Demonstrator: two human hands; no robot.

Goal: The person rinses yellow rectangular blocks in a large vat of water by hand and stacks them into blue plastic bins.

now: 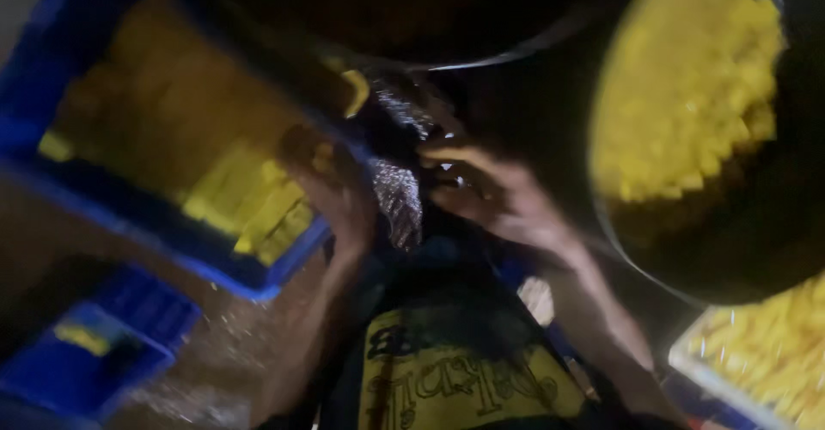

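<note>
Far left, low down, a small blue crate (94,357) sits on the wet floor (232,344) with a yellow scrap in it. Above it a bigger blue crate (258,280) holds yellow strips (258,207) laid side by side; most of it is in shadow.

My left hand (331,194) is over that crate's right corner, fingers curled on the near end of a shiny, crinkled thing, which I take for a grater (400,189), though the blur leaves me unsure. My grip there looks closed around its edge, not wide, but I cannot tell how firm. A yellow piece (354,91) shows just past the thing's far end, dim and smeared.

My right hand (490,194) is just beside the grater on its right, fingers spread and bent, tips touching or nearly touching its side. Whether it has hold of anything I cannot tell.

The grater stands between my hands, slanting from far to near. I judge it stiff, light and rough on its face, likely slick with wet, so it is best held by the rim or the ends, away from the bright pitted middle. The yellow piece looks firm but would snap or slip if squeezed hard.

To the right a big dark bowl (756,250) is heaped with yellow cubes (687,95). Near right, a pale tray (696,365) carries more yellow bits (773,344).
</note>
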